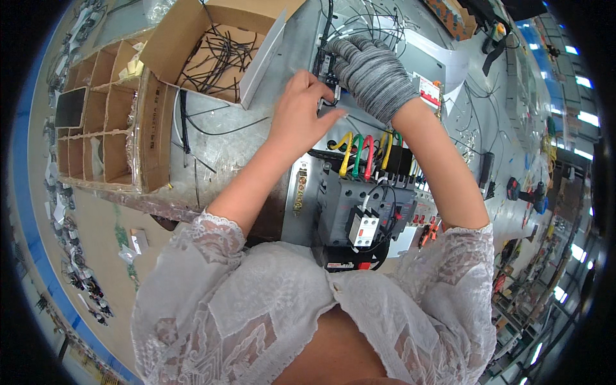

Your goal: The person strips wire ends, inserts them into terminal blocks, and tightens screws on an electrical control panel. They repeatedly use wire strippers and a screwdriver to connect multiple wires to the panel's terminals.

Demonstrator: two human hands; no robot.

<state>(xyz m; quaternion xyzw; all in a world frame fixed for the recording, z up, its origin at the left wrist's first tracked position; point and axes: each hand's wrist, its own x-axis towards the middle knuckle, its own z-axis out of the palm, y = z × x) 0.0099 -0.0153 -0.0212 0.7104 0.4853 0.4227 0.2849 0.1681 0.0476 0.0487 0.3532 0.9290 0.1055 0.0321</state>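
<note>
My left hand is bare and reaches to a row of small black terminals on the metal panel. Its thumb stands apart from its bent fingers, whose tips are at the terminals' edge. In a grey striped knit glove, my right hand curls over the other side of that row. Its fingertips are partly hidden, and what they grip cannot be made out. Nearer to me, yellow, green and red wires loop into a large grey circuit breaker. A small white switch module sits on its front.
At the left are a divided cardboard box and an open carton of short black wires. A red-and-white breaker is beside my right wrist. Orange-handled pliers and a cordless drill lie to the right.
</note>
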